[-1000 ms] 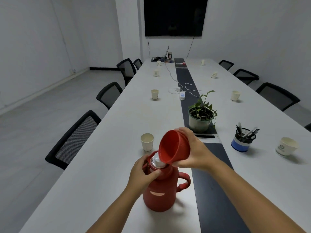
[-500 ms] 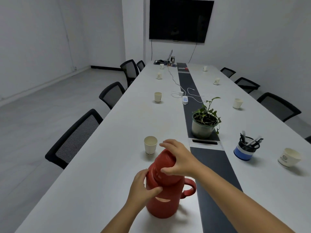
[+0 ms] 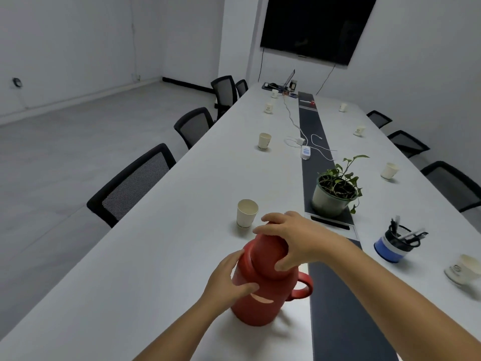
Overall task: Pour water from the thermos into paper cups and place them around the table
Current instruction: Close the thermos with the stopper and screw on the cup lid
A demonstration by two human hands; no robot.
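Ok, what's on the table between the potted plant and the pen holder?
Nothing stands there: the head view shows only bare white table between the potted plant and the pen holder.

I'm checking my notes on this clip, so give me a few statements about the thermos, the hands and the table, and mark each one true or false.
1. The right hand grips the red cap on top of the thermos. True.
2. The left hand holds a paper cup. False: it grips the thermos body.
3. The nearest paper cup stands upright just beyond the thermos. True.
4. The thermos lies on its side. False: it stands upright on the table.
5. The potted plant sits on the dark centre strip. True.
6. The pen holder is left of the thermos. False: it is to the right.
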